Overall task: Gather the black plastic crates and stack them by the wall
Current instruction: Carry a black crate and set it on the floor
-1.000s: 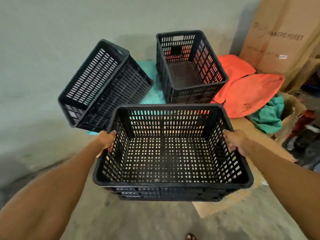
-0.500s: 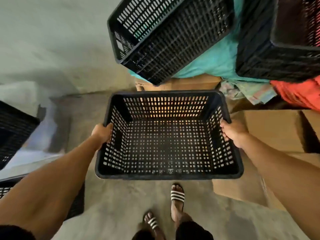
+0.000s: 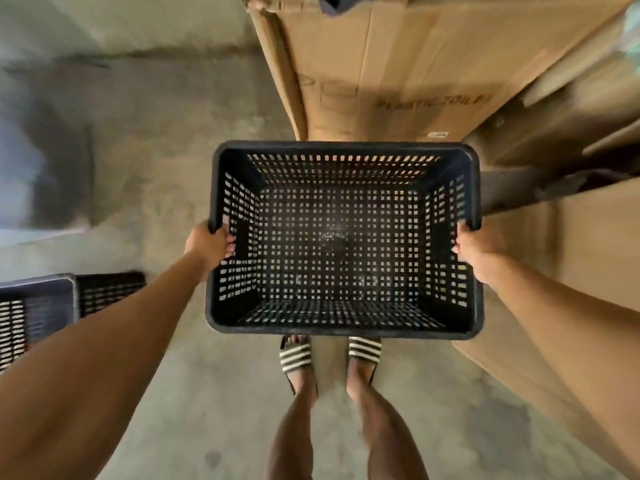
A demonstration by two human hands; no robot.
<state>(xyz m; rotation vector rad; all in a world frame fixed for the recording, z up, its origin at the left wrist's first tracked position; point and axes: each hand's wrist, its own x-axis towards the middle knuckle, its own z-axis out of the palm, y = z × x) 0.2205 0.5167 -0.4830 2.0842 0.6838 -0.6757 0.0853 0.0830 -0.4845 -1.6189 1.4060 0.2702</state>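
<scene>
- above the concrete floor (image 3: 194, 174), over the person's sandalled feet (image 3: 329, 355), a black plastic crate (image 3: 341, 237) hangs level, empty.
- left hand (image 3: 207, 242) and right hand (image 3: 469, 242) grip opposite side rims, fingers curled over the edges.
- judged light, stiff, and easy to carry by the rims.
- another black crate (image 3: 38, 306) sits at the near left.
- cardboard boxes (image 3: 398, 74) stand far and right.

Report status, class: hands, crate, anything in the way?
Left hand and right hand grip the black crate by its side rims. Crate empty, held level above the feet. Another crate lower left; cardboard boxes close ahead and right.
</scene>
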